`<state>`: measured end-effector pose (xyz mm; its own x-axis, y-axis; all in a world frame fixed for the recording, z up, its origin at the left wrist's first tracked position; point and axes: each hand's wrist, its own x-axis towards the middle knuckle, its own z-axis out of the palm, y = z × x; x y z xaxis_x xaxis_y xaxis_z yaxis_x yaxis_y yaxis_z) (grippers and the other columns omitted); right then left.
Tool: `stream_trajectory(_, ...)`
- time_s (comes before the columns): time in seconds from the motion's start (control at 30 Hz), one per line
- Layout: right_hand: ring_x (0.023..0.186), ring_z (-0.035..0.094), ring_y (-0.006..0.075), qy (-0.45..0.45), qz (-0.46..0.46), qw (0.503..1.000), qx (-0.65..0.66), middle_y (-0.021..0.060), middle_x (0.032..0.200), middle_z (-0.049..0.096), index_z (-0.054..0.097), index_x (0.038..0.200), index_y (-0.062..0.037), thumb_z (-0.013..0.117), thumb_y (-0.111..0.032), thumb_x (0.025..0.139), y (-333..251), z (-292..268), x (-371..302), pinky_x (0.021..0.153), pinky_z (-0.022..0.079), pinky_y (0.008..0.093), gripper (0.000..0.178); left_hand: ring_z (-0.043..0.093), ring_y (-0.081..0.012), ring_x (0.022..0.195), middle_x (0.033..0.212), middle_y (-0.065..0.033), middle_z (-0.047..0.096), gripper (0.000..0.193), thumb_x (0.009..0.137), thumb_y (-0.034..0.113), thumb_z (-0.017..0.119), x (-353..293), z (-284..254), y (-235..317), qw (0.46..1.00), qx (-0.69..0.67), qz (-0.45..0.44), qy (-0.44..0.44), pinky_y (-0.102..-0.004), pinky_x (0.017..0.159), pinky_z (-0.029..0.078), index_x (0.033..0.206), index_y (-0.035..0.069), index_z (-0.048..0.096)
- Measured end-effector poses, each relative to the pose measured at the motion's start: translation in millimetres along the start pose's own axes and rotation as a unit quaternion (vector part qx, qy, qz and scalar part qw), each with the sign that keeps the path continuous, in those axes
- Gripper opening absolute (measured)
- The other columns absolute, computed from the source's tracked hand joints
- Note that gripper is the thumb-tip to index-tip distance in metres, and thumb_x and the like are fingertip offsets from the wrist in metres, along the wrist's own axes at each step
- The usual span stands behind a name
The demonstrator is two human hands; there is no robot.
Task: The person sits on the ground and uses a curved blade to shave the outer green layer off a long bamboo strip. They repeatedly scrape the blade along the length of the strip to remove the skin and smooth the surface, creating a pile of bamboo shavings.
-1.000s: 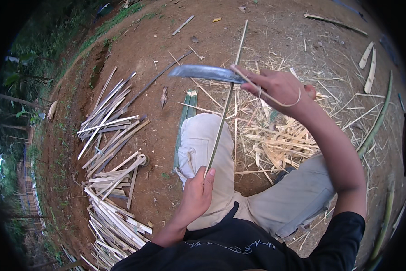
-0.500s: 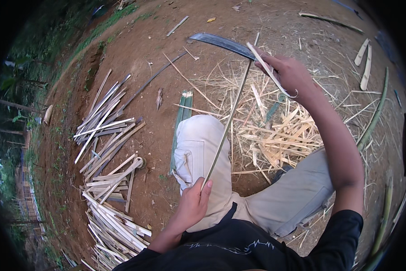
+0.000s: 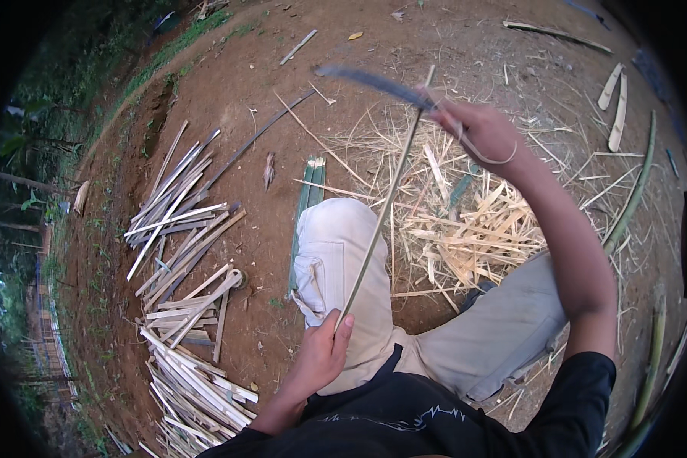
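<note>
My left hand (image 3: 316, 359) is closed on the near end of a long thin bamboo strip (image 3: 389, 195), which slants up and away past my knee. My right hand (image 3: 484, 133) grips a long curved knife (image 3: 370, 82). Its handle is hidden in my fist, and motion blurs the dark blade, which points left. The blade crosses the strip close to its far end and appears to touch it. A thin pale shaving (image 3: 490, 159) loops over the back of my right hand.
A heap of bamboo shavings (image 3: 488, 229) lies between my legs. Split strips (image 3: 198, 374) are piled on the soil at left. Green bamboo pieces (image 3: 307, 191) rest beside my knee; a green pole (image 3: 640, 191) and two pale slats (image 3: 618, 114) lie at right.
The knife and right hand have shifted slightly, and the blade is now blurred. The pale shaving, straighter before, now hangs in a loop. My left hand has moved slightly toward me with the strip.
</note>
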<state>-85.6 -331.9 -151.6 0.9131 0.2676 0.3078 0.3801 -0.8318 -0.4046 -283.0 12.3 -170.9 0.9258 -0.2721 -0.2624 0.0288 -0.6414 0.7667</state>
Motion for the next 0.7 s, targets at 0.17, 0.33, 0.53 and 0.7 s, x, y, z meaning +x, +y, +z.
stream_trajectory(0.17, 0.055, 0.063, 0.0238, -0.170, -0.154, 0.964, -0.136, 0.0110, 0.077, 0.059, 0.030, 0.150, -0.0395, 0.039, -0.049, 0.099, -87, 10, -18, 0.047, 0.052, 0.0373, 0.052, 0.052, -0.0470, 0.057, 0.057, -0.0227, 0.049, 0.024, 0.102, 0.020, 0.049, 14, -6, 6, 0.999, 0.017, -0.008, 0.044, -0.0470, 0.050, 0.038, 0.088, 0.000, 0.050)
stream_trajectory(0.33, 0.057, 0.064, 0.0260, -0.174, -0.122, 0.974, -0.073, 0.0120, 0.076, 0.058, 0.031, 0.148, -0.0436, 0.038, -0.052, 0.098, -87, 5, -18, 0.048, 0.053, 0.0405, 0.051, 0.053, -0.0462, 0.055, 0.056, -0.0226, 0.048, 0.026, 0.102, 0.021, 0.049, 10, -7, 8, 0.998, 0.031, -0.004, 0.053, -0.0478, 0.049, 0.038, 0.087, 0.000, 0.050)
stream_trajectory(0.53, 0.058, 0.064, 0.0287, -0.088, -0.099, 0.976, -0.171, 0.0136, 0.080, 0.059, 0.032, 0.147, -0.0459, 0.031, -0.061, 0.096, -59, -3, -8, 0.053, 0.053, 0.0424, 0.054, 0.053, -0.0452, 0.054, 0.055, -0.0226, 0.049, 0.027, 0.102, 0.022, 0.049, 14, -10, 14, 0.998, 0.018, 0.004, 0.062, -0.0480, 0.048, 0.037, 0.086, 0.000, 0.050)
stream_trajectory(0.7, 0.057, 0.062, 0.0264, -0.036, 0.004, 0.985, -0.170, 0.0122, 0.076, 0.061, 0.033, 0.147, -0.0440, 0.032, -0.060, 0.096, -25, -14, 4, 0.055, 0.054, 0.0404, 0.053, 0.053, -0.0448, 0.054, 0.056, -0.0224, 0.049, 0.027, 0.102, 0.021, 0.049, 6, -10, 14, 1.000, 0.014, -0.003, 0.022, -0.0465, 0.048, 0.037, 0.086, 0.000, 0.049)
